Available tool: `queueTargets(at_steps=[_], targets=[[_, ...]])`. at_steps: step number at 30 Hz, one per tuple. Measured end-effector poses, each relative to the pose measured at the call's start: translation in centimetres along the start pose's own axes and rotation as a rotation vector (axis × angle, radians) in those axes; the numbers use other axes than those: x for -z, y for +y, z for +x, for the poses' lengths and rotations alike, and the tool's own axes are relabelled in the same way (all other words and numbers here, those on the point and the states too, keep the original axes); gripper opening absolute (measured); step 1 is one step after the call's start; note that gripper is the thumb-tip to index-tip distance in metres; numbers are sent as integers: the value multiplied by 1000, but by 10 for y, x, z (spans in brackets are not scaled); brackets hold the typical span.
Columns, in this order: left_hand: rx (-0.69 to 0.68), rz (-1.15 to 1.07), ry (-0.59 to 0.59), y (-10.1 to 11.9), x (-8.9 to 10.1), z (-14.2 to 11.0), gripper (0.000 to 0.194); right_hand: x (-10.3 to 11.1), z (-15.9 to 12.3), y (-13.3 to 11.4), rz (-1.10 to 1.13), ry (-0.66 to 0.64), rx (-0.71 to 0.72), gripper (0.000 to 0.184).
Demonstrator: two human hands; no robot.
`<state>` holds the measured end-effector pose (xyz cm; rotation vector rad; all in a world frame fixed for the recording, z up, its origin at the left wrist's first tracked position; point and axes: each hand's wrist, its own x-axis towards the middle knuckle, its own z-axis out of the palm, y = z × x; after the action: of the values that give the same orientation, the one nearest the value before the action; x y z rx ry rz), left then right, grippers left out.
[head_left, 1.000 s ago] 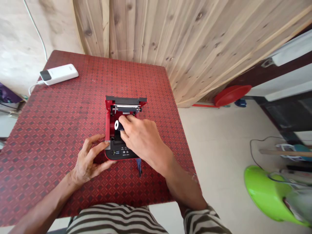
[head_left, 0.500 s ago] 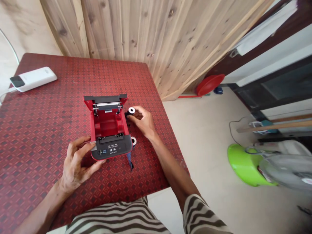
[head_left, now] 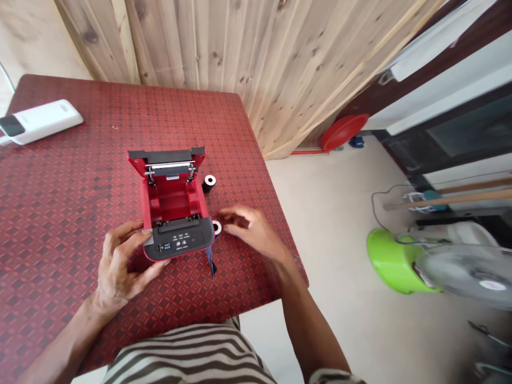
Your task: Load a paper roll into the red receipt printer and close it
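A small red and black label printer [head_left: 176,213] has its lid [head_left: 168,160] raised, and its red inner bay looks bare. My left hand [head_left: 122,261] grips the printer's near left corner, thumb at the front edge and fingers on the side. Beside the printer's back right side stands a black ribbon roll [head_left: 209,183] with a white core. A second roll [head_left: 216,228] with a white core sits by the near right corner, partly hidden, a dark blue strip [head_left: 210,261] trailing from it. Just right of that roll, my right hand [head_left: 250,229] has its fingers apart, holding nothing.
The printer and rolls rest on a red patterned table [head_left: 100,176]. A white power bank [head_left: 42,121] lies at the back left. A wooden plank wall [head_left: 208,42] rises behind. On the floor to the right are a green tub [head_left: 390,261] and a red basin [head_left: 344,132].
My right hand has let go of the back roll, now standing on the table, and has moved toward me beside the other roll. My left hand keeps its grip on the printer.
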<state>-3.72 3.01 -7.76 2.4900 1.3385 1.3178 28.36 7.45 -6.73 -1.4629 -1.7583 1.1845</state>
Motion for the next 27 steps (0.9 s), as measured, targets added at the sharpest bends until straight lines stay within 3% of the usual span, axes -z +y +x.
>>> queueTargets(at_steps=[2,5,8,10,13,16,20,27], targets=[[1,6,6,1,-1,0,68,-10,-11,-2,-12,-51,24,38],[24,3,-2,1,-2,-1,66,-25,-17,-4,-40,17,81,30],[59,-27,-22,1,-2,-3,62,-18,-20,-16,-53,71,124,28],[56,-44,-20,1,-2,-5,60,-4,-21,-36,-97,99,186,30],[51,-51,-22,1,-2,-6,60,11,-12,-78,-280,83,390,37],[68,-60,-33,1,-2,-8,56,-1,13,-114,-565,-30,553,33],[60,-77,-49,2,-1,-10,55,-33,49,-137,-927,-291,428,21],[89,-91,-77,3,-2,-13,53,-52,76,-144,-1095,-464,296,31]])
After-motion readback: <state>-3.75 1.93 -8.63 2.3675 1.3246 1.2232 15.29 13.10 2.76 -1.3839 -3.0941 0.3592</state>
